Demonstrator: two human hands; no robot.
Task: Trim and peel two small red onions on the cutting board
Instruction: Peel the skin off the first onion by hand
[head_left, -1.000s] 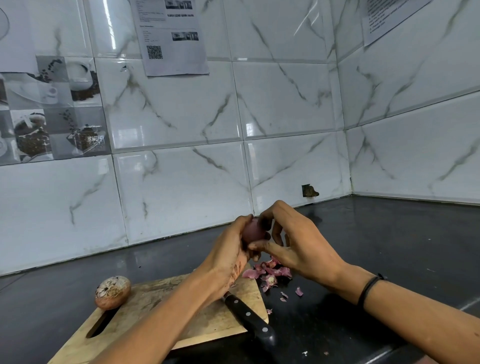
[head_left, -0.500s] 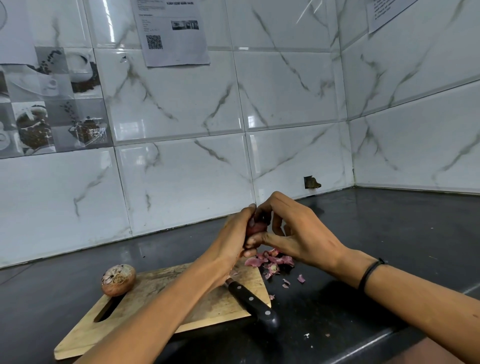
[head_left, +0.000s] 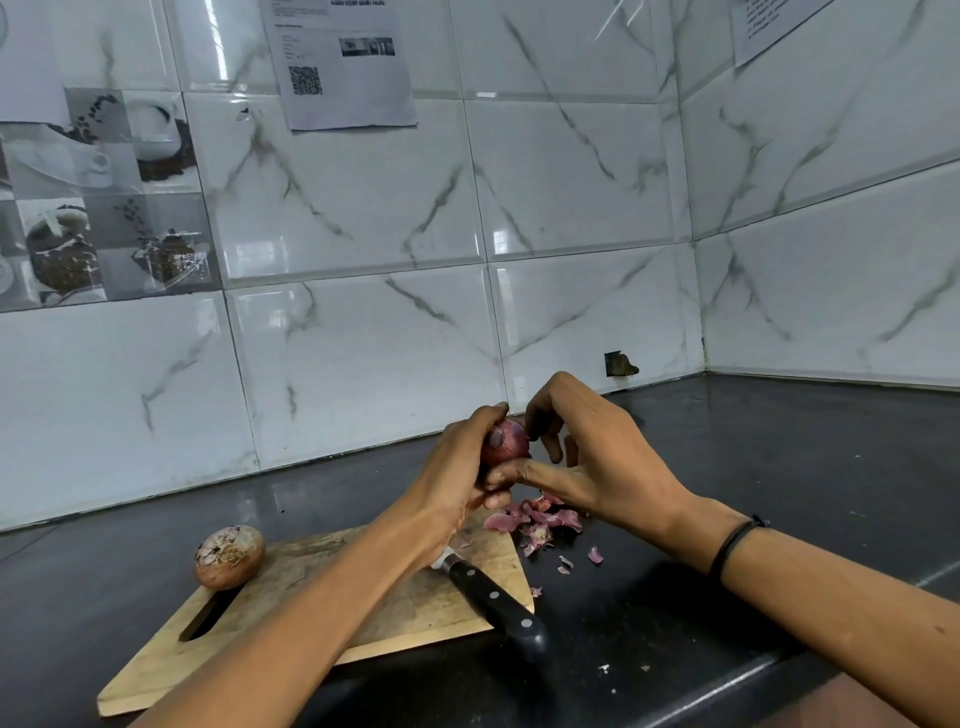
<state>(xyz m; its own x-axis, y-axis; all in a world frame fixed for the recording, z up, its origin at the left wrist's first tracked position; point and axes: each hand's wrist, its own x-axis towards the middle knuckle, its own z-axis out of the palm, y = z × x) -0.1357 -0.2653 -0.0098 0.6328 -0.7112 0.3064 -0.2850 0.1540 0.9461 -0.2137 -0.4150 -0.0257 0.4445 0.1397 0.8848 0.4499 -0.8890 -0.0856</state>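
One head-worn wide-angle camera looks forward and down, near the cutting board, toward the seemingly bowed tiled wall.

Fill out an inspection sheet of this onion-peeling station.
Surface: glossy black counter carrying a wooden cutting board.
Job's things: small red onion held in both hands; second, unpeeled brown-skinned onion on the board's left corner; black-handled knife lying across its right edge.
Clutter: pink onion skins on the counter beside the board.
Grippers: left hand grips the red onion; right hand pinches it.
Cables: nothing seen.
Surroundings: white marble-look wall tiles; paper sheet with QR code.
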